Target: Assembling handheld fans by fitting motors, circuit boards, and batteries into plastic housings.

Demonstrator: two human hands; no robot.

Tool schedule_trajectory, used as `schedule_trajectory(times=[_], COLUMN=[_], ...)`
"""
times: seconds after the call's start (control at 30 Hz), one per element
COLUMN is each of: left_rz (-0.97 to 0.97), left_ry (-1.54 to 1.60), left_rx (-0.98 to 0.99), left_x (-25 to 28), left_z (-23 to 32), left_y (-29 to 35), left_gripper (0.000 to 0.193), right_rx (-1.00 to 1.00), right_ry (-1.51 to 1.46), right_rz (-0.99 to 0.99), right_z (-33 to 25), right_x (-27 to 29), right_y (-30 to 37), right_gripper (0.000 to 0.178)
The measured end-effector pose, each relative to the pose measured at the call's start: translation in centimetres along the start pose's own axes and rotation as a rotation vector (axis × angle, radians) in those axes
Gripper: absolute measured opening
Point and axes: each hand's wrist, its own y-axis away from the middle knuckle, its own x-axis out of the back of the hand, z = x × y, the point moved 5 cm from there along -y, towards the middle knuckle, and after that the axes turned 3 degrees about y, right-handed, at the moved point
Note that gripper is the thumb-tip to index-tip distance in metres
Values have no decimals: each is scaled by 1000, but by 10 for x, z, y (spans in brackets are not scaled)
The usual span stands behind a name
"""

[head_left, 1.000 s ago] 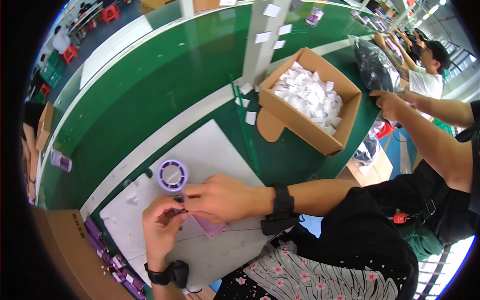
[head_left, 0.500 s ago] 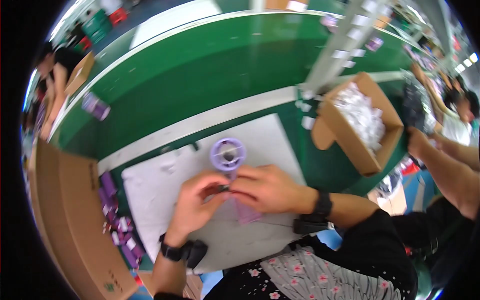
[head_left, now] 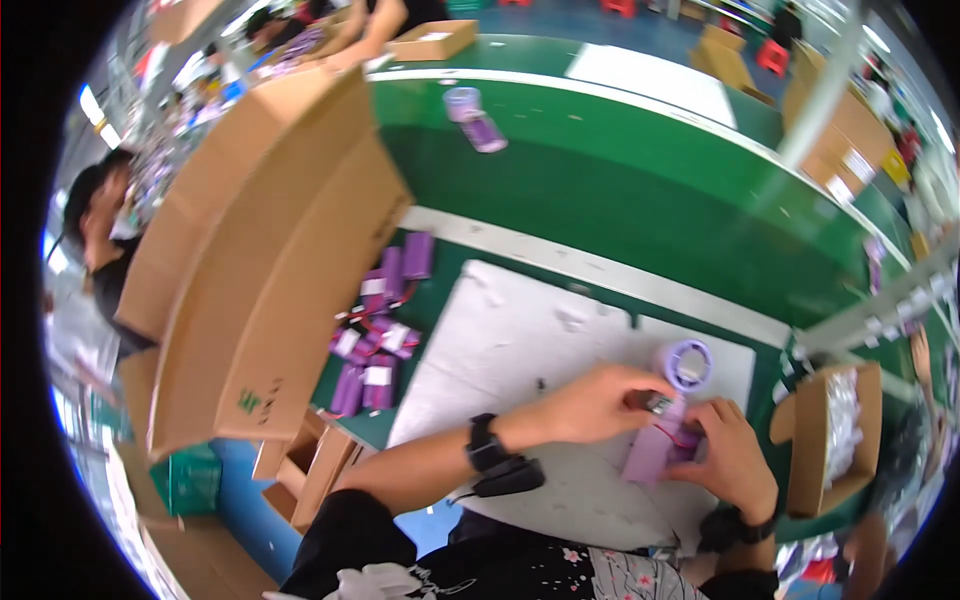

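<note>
Left hand (head_left: 605, 403) pinching a small metallic part (head_left: 658, 404), right hand (head_left: 738, 455) half-curled against the purple device (head_left: 650, 455): I'd brace firmly, press lightly!

A board (head_left: 520, 340) lies on the table (head_left: 427, 310); over its right part, a fan (head_left: 655, 445) sits between the left hand (head_left: 605, 405) and right hand (head_left: 732, 450). Left lie batteries (head_left: 380, 372), then a carton (head_left: 270, 290); right, a box (head_left: 808, 450) containing slips (head_left: 845, 435). Behind, another fan (head_left: 480, 130) lies on the belt (head_left: 600, 180).
</note>
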Motion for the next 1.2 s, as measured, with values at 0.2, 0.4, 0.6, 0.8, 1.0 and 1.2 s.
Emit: schedule_trajectory(times=[0.2, 0.4, 0.6, 0.8, 1.0, 1.2], left_rz=[31, -21, 34, 34, 165, 260], left_ry=[38, 61, 15, -28, -134, 94], left_rx=[-100, -182, -166, -134, -205, -522], left_x=[-8, -18, -22, -31, -34, -16], left_z=[-4, 1, -12, -10, -11, 42], left_y=[-10, -17, -12, -8, -1, 15], left_gripper=[37, 31, 30, 29, 37, 39], right_rx=[-78, -338, -171, -113, -80, -18], right_ry=[-43, -484, -12, -28, 111, -424], right_rz=[-336, 100, 327, 284, 513, 528], right_z=[29, 30, -14, -18, -23, -10], right_x=[-11, -18, -23, -46, -45, 10], right_y=[10, 15, 16, 26, 10, 4], right_gripper=[76, 29, 48, 92, 87, 90])
